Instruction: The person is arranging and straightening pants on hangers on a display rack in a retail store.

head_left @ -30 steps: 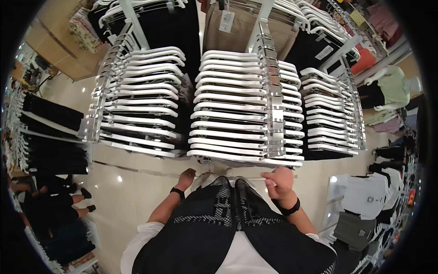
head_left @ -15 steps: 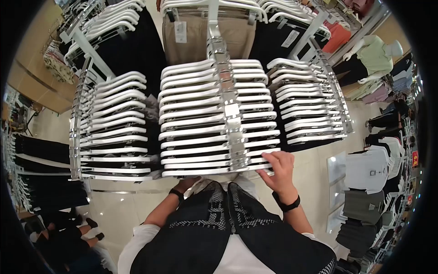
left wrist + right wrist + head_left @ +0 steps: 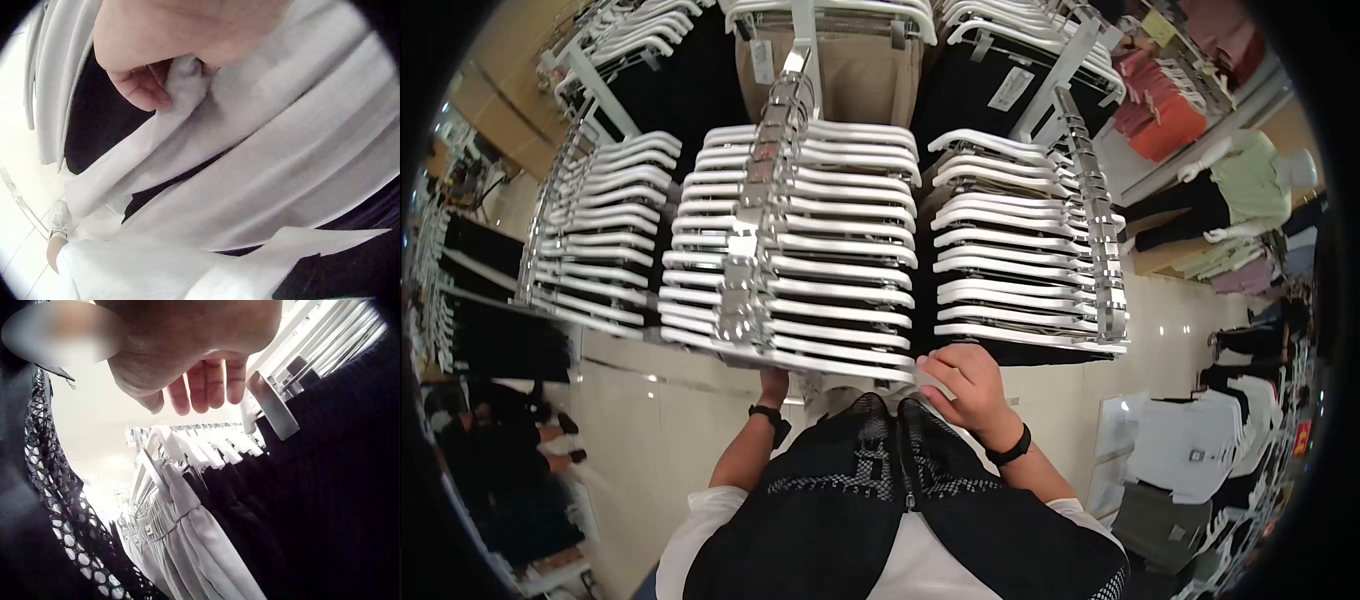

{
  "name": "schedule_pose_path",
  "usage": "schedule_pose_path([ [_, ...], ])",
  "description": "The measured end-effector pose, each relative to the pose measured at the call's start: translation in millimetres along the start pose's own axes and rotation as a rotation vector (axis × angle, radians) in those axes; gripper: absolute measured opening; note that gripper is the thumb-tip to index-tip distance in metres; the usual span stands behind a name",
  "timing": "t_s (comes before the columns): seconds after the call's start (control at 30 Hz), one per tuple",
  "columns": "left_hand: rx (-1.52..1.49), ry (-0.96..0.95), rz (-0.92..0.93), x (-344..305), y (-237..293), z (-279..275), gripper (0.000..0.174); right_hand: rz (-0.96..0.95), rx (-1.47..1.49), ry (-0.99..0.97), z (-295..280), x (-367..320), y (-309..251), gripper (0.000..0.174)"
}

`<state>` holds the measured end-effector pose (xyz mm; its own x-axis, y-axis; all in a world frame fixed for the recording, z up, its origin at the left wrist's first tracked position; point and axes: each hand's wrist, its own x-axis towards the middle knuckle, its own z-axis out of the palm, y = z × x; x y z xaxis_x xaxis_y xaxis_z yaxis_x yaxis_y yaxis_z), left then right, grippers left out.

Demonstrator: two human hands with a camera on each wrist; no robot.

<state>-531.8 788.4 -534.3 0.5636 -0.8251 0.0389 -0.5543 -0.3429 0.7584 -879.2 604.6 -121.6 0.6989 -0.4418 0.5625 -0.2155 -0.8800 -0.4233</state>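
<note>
My left hand (image 3: 187,37) has its fingers curled round a fold of a pale grey garment (image 3: 181,156), among other grey and black cloth in the left wrist view. In the head view that hand (image 3: 773,383) is partly hidden below the front of the middle row of white hangers (image 3: 840,270). My right hand (image 3: 967,385) is at the right end of the front hanger, fingertips close to its tip. The right wrist view shows this hand's fingers (image 3: 215,384) loosely extended, gripping nothing, beside a hanger clip (image 3: 275,409) on dark cloth.
Two more hanger rows flank the middle one, left (image 3: 605,230) and right (image 3: 1010,240), on metal rails. Beige trousers (image 3: 865,75) hang behind. A mannequin in a green top (image 3: 1250,185) stands at right, near white shirts (image 3: 1190,440).
The rack shifted left in the head view. My right hand moved up to the front hangers, touched their right ends, then drew slightly back. My left hand slipped lower behind the front hanger.
</note>
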Motion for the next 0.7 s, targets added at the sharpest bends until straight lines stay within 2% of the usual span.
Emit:
schedule_pose_path([
  [0.03,0.117,-0.080,-0.108,-7.1,18.4,-7.9,0.021,-0.010,0.026,-0.008,-4.0,-3.5,6.0,0.039],
  [0.1,-0.217,0.060,-0.262,-27.5,48.7,-14.5,0.021,-0.032,0.078,-0.020,-9.7,-5.9,15.2,0.041],
  [0.13,0.008,0.029,-0.135,-36.0,36.5,-14.3,0.022,-0.049,0.111,-0.030,-10.7,-5.7,18.8,0.043],
  [0.23,-0.302,0.172,-0.461,-67.7,28.8,-7.2,0.028,-0.005,0.190,-0.061,-10.0,1.9,16.1,0.046],
  [0.27,-0.325,0.158,-0.520,-78.8,28.1,-9.4,0.030,-0.014,0.229,-0.076,-9.8,6.4,14.5,0.047],
  [0.33,-0.375,0.128,-0.629,-85.9,68.3,-32.6,0.037,-0.059,0.229,-0.114,-4.8,12.0,13.2,0.046],
  [0.43,-0.206,0.046,-0.760,-94.9,73.5,-45.7,0.045,-0.047,0.229,-0.142,3.9,14.2,7.3,0.044],
  [0.57,-0.228,0.129,-0.656,-95.7,61.5,-44.8,0.044,-0.023,0.220,-0.118,15.0,15.7,6.2,0.040],
  [0.7,-0.289,0.111,-0.610,-79.4,37.2,-47.3,0.043,-0.060,0.186,-0.089,20.6,27.8,4.2,0.038],
])
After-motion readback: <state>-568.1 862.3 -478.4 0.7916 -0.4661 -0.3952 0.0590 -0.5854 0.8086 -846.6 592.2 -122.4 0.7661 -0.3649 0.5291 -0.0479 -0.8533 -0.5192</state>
